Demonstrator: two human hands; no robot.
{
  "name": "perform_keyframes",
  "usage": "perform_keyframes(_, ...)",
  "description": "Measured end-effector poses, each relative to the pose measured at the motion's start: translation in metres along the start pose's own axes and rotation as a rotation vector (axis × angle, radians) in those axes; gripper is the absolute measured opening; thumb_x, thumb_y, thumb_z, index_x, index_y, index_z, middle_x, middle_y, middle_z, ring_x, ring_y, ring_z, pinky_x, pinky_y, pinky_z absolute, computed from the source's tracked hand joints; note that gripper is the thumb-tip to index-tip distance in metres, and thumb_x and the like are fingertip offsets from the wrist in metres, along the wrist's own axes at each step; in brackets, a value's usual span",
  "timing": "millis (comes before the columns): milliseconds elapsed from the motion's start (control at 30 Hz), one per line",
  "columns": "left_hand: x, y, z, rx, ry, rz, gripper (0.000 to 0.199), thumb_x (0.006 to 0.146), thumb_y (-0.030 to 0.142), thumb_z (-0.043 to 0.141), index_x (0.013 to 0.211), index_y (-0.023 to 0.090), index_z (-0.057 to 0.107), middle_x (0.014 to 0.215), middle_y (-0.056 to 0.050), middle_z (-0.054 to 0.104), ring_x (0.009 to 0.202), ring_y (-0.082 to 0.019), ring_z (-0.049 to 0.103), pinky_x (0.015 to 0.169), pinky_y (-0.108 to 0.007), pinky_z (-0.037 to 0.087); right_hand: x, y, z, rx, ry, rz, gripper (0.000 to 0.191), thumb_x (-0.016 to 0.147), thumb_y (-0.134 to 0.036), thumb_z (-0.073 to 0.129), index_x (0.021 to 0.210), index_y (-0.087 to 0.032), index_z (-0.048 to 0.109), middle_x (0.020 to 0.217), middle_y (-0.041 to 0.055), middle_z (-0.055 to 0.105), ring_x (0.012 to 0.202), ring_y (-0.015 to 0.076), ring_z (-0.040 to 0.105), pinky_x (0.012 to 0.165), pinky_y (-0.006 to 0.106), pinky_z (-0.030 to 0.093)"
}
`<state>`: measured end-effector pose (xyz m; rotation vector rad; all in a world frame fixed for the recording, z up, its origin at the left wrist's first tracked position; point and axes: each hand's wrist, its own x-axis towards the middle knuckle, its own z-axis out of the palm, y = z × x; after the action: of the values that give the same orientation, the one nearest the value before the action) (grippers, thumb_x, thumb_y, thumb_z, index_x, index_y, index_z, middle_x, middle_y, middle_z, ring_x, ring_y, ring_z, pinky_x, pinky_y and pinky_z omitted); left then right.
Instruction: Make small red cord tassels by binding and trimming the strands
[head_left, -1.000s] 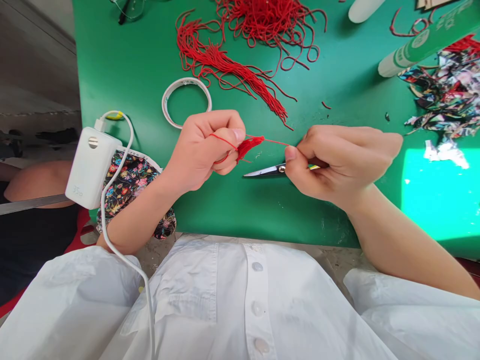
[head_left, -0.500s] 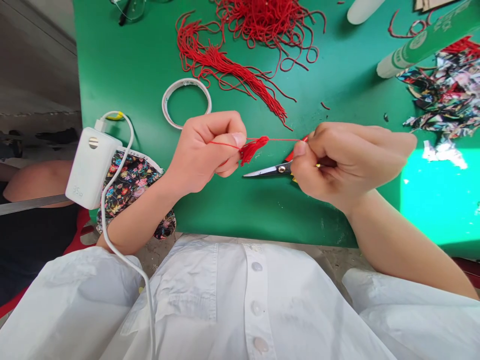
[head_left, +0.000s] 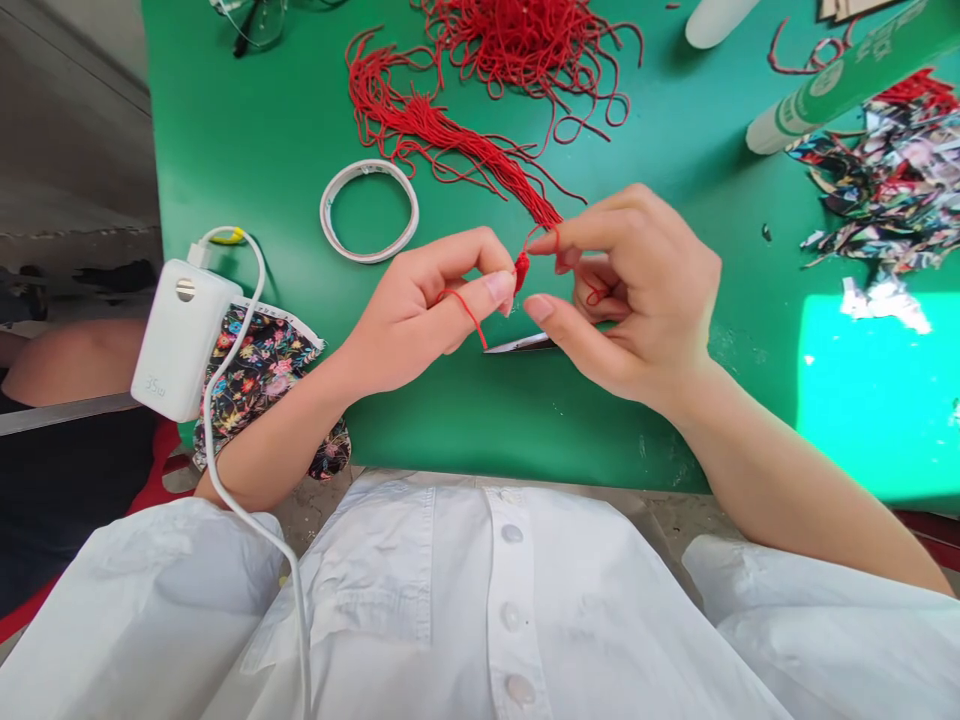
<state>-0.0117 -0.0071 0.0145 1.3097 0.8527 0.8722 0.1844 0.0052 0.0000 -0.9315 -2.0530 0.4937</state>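
Note:
My left hand (head_left: 439, 310) pinches a small red cord bundle (head_left: 522, 270) between thumb and forefinger, and a loose red strand hangs over its thumb. Just right of the bundle is my right hand (head_left: 637, 290), its thumb and forefinger apart, with a thin red cord looped at the forefinger and running to the curled fingers. Beneath my right hand lie scissors (head_left: 525, 343), their blade tip pointing left and their handles hidden. Behind the hands, a long bunch of red cords (head_left: 465, 140) reaches toward my right forefinger.
A tape ring (head_left: 324, 215) lies left of the cords, near a white power bank (head_left: 180, 340) with a cable over patterned fabric (head_left: 262, 375). A red cord pile (head_left: 525, 40) sits at the back. To the right are a green-white tube (head_left: 825, 85) and colourful scraps (head_left: 892, 190).
My right hand has moved left and up, and its thumb and forefinger have parted. The cord between the hands is no longer stretched straight. The red bundle now sits more upright.

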Motion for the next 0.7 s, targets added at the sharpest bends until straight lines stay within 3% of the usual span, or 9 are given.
perform_keyframes(100,0.0001,0.0004,0.001,0.036,-0.018,0.015,0.026,0.09,0.039,0.058,0.075,0.019,0.058,0.059,0.004,0.046,0.046,-0.004,0.043,0.043,-0.02,0.034,-0.0023,-0.0011,0.0036,0.139,-0.043,0.081,0.021,0.09,-0.043,0.062,0.099,-0.024,0.067,0.09,0.0057,0.065,0.064,0.0144,0.055,0.055,0.03,0.046)
perform_keyframes(200,0.0006,0.0004,0.0007,0.063,-0.023,0.038,0.029,0.089,0.042,0.059,0.073,0.019,0.058,0.058,0.003,0.046,0.051,-0.005,0.048,0.046,-0.02,0.037,-0.0035,-0.0021,0.0065,0.346,-0.084,0.193,0.019,0.09,-0.042,0.064,0.09,-0.023,0.066,0.085,0.0038,0.061,0.059,0.0119,0.048,0.053,0.03,0.043)
perform_keyframes(333,0.001,-0.0009,-0.0016,0.023,-0.039,0.036,0.027,0.089,0.04,0.06,0.073,0.019,0.059,0.058,0.004,0.045,0.047,-0.003,0.041,0.042,-0.02,0.031,-0.003,-0.0043,0.0057,0.655,-0.142,0.362,0.021,0.089,-0.041,0.067,0.086,-0.02,0.061,0.087,0.0012,0.055,0.059,0.008,0.043,0.046,0.025,0.036)
perform_keyframes(567,0.0027,0.0023,-0.0015,-0.157,0.03,-0.044,0.033,0.085,0.042,0.065,0.065,0.018,0.053,0.052,0.006,0.032,0.04,0.0,0.023,0.04,-0.02,0.019,-0.0021,-0.0057,0.0047,1.043,-0.169,0.41,0.012,0.09,-0.026,0.067,0.086,-0.014,0.064,0.081,-0.0012,0.054,0.059,0.0032,0.045,0.054,0.018,0.044)
perform_keyframes(700,0.0049,0.0006,-0.0024,-0.148,0.038,-0.008,0.033,0.084,0.04,0.067,0.064,0.017,0.054,0.053,0.005,0.035,0.042,0.0,0.026,0.041,-0.02,0.02,-0.0029,-0.0047,0.0062,1.105,-0.178,0.435,0.011,0.09,-0.025,0.067,0.087,-0.014,0.067,0.081,-0.0004,0.056,0.061,0.0041,0.048,0.054,0.019,0.043)
